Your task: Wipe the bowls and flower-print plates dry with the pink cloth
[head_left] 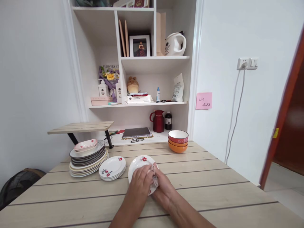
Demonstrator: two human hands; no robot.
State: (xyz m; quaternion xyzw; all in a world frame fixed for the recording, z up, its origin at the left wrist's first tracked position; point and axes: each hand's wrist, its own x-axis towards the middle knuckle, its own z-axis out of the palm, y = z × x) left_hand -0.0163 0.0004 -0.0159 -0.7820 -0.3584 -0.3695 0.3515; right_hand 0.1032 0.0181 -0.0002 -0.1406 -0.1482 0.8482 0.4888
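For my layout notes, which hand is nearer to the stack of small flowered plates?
Left. The left hand is right of the small plates; the right hand is farther right.

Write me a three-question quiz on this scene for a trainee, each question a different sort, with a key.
1. Multiple choice: what sits on top of the tall plate stack?
A) a red jug
B) a spotted dish
C) a pair of glasses

2. True or false: in the picture, the stacked bowls are to the left of the small plates.

3. Fill in: between the left hand and the right hand, over the white plate, is a crumpled ____.

Key:
1. B.
2. False; the stacked bowls are to the right of the small plates.
3. Cloth.
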